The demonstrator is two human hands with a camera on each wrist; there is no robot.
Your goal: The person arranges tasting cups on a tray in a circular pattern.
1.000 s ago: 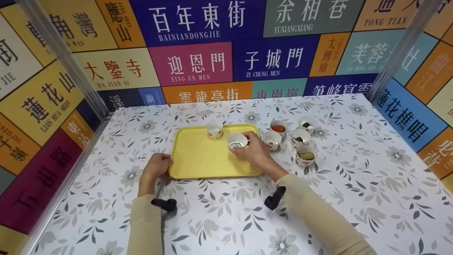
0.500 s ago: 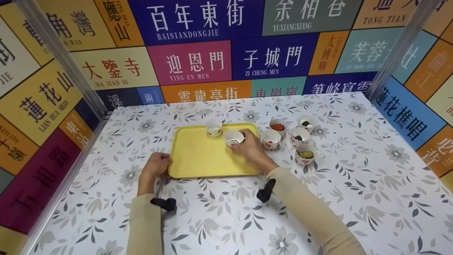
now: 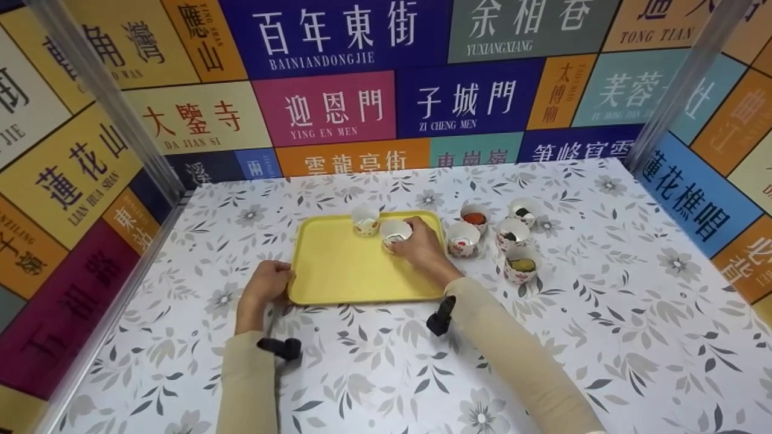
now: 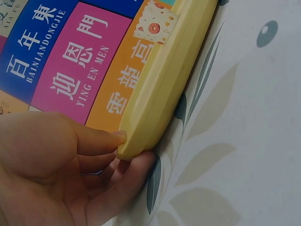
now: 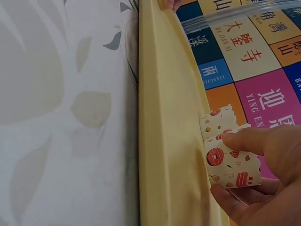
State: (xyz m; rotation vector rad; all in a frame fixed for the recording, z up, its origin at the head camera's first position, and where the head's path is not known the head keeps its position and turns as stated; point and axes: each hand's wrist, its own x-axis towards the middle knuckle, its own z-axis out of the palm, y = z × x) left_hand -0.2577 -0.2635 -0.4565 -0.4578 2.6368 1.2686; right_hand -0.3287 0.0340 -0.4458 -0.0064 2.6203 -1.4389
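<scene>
My left hand (image 3: 265, 283) pinches the left front corner of a yellow tray (image 3: 338, 271); in the left wrist view its thumb lies on top of the rim, with fingers underneath. Over the tray's right half, my right hand (image 3: 423, 246) grips a paper baking cup (image 3: 395, 234) by its side. Doughnut and cake prints cover this cup (image 5: 233, 165) in the right wrist view; something pale lies inside. Whether its base touches the tray cannot be told. Close by on its left, a second printed paper cup (image 3: 365, 223) stands near the tray's back rim.
Right of the tray stand several more paper cups, among them one with orange-red contents (image 3: 474, 218), one with dark contents (image 3: 512, 234) and one with something yellow-green (image 3: 520, 266). A flower-patterned cloth (image 3: 362, 374) covers the table. Colourful sign panels (image 3: 325, 108) rise behind.
My right hand has shifted slightly left and back with its cup, closer to the other cup on the tray. The left hand keeps its hold on the tray corner.
</scene>
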